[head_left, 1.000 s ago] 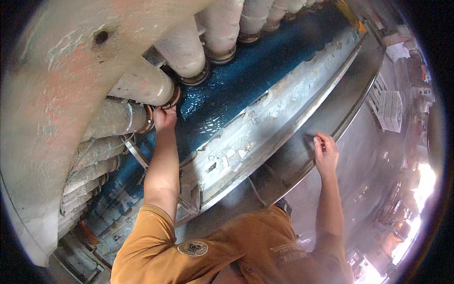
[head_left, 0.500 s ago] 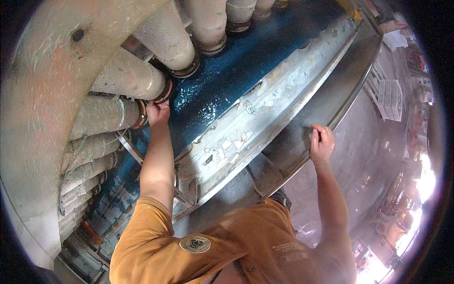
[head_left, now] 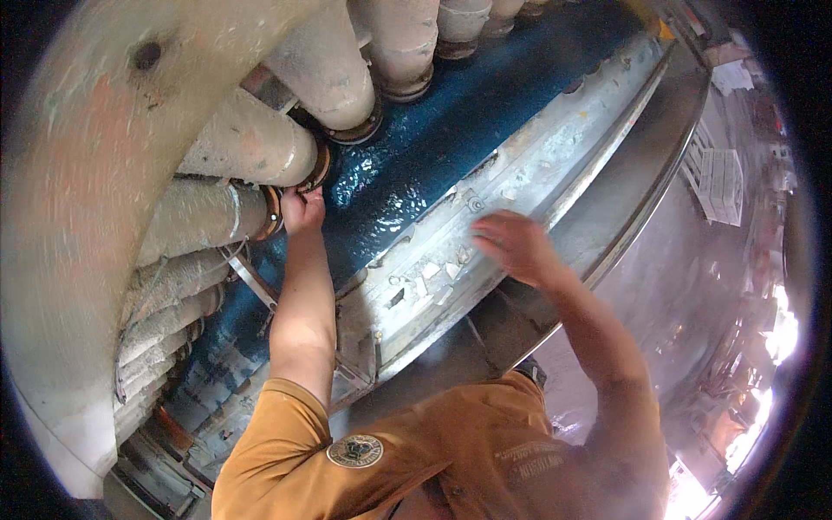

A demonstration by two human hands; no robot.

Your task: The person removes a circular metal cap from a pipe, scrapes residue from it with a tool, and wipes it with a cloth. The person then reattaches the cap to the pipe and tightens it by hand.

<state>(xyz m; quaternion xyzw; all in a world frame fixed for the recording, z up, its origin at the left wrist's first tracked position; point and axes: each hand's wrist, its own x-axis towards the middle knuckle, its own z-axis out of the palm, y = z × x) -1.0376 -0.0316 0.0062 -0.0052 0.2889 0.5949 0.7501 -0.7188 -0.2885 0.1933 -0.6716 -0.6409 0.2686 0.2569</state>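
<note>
My left hand (head_left: 302, 210) reaches up to a rusty metal ring (head_left: 319, 169) where a pale, dusty pipe (head_left: 251, 147) meets the blue machine face (head_left: 451, 130). Its fingers are curled on the ring's lower edge. My right hand (head_left: 518, 247) is blurred and hovers, fingers apart and holding nothing, over the grey flaking ledge (head_left: 537, 173) below the blue face. My orange shirt (head_left: 416, 459) fills the lower edge.
More pale pipes (head_left: 407, 43) run in a row into the blue face above and below my left hand. A curved steel rim (head_left: 667, 156) borders the ledge on the right. A white slatted panel (head_left: 715, 178) lies farther right, beyond a grey floor.
My right hand has left the steel rim and swung left over the grey ledge. My left hand stays at the pipe ring. The view has shifted closer.
</note>
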